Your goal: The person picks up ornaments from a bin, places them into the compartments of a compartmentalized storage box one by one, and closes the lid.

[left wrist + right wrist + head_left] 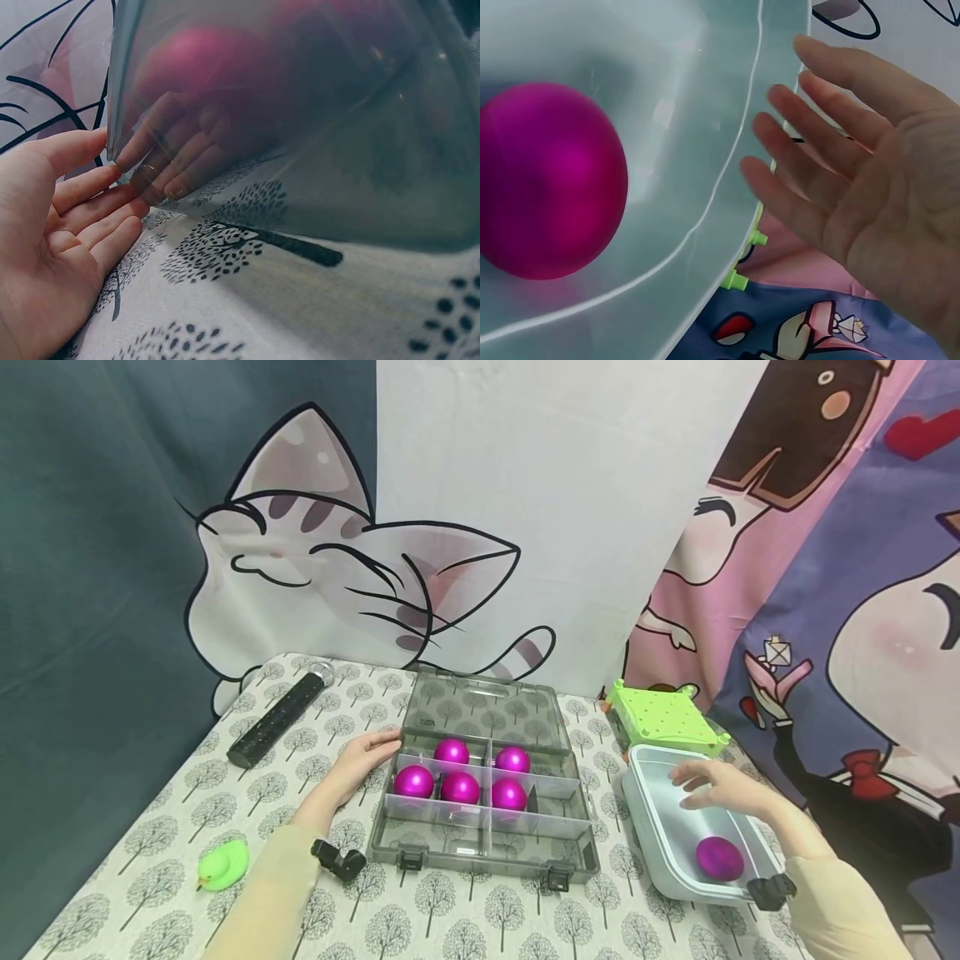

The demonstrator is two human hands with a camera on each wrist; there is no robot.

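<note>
A smoky clear plastic compartment box (525, 865) lies with its lid (487, 710) laid back. Several shiny magenta balls (460, 788) sit in its back and middle rows. My left hand (358, 764) is at the box's left side, its fingertips right at the wall; in the left wrist view its fingers (94, 196) are fairly straight, palm facing the box. Over the pale blue plastic bin (651, 852) hovers my right hand (723, 785), holding nothing, fingers loosely spread. One more magenta ball (720, 858) rests on the bin's floor, closer to me than that hand.
A green perforated plastic rack (663, 718) stands behind the bin. On the left lie a black microphone (281, 714) and a green toy duck (223, 865). Printed curtains (465, 460) hang close behind the tree-patterned tablecloth (420, 914).
</note>
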